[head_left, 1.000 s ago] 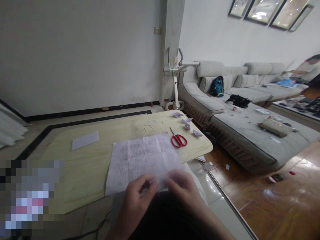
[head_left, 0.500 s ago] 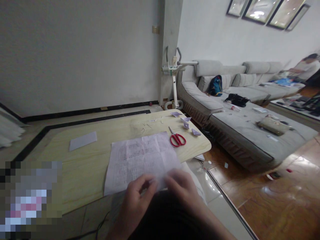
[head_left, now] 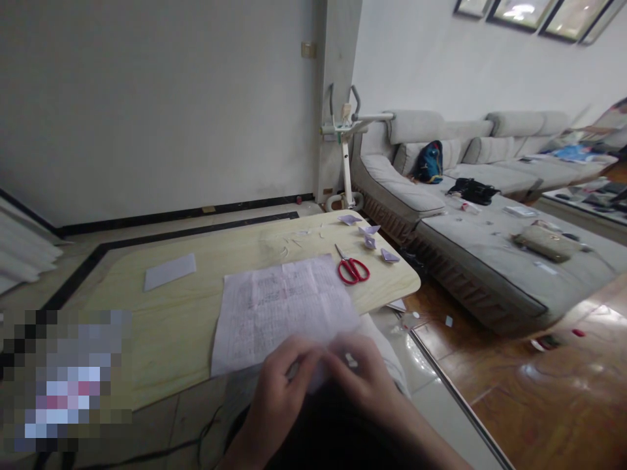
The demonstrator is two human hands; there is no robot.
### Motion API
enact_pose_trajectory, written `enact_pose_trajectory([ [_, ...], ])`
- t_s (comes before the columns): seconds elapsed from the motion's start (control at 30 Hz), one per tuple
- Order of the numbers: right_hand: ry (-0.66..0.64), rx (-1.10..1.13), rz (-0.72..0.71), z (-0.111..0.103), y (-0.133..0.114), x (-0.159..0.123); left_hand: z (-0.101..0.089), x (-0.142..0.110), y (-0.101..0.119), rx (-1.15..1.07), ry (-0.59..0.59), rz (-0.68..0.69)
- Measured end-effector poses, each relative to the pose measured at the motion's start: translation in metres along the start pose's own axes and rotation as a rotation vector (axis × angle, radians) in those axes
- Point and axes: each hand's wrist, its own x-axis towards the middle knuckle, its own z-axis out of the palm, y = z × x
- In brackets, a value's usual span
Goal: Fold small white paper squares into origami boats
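Observation:
My left hand [head_left: 279,385] and my right hand [head_left: 365,375] meet at the near edge of the wooden table [head_left: 171,320]. Both pinch a small piece of pale paper [head_left: 321,362] between fingers and thumbs. Just beyond them lies a large creased sheet with faint writing [head_left: 281,307]. Red-handled scissors [head_left: 351,267] lie to the right of that sheet. Several small folded paper shapes [head_left: 369,238] sit near the table's far right corner.
A blank white slip [head_left: 170,271] lies on the table's left side. A grey sofa [head_left: 470,241] with a blue bag [head_left: 428,162] and a black item stands to the right. A white exercise machine [head_left: 345,156] stands by the wall. A blurred patch covers the lower left.
The view has shifted slightly down and right. My hands stay together on the small paper, with the fingers working closer.

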Motion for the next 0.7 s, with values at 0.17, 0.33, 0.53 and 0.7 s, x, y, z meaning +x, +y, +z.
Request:
enact_pose_trajectory([
  [0.17, -0.001, 0.016, 0.002, 0.001, -0.005, 0.006, 0.002, 0.000, 0.000, 0.030, 0.085, 0.020],
  [0.33, 0.044, 0.039, -0.027, 0.001, -0.009, 0.007, 0.009, -0.004, 0.001, 0.063, 0.209, 0.016],
  [0.53, 0.052, 0.029, -0.112, 0.001, -0.008, 0.006, 0.009, -0.005, 0.006, 0.037, 0.183, 0.086],
  [0.7, 0.053, 0.007, -0.161, 0.002, -0.004, 0.005, 0.006, -0.002, 0.006, 0.012, 0.164, 0.082],
])
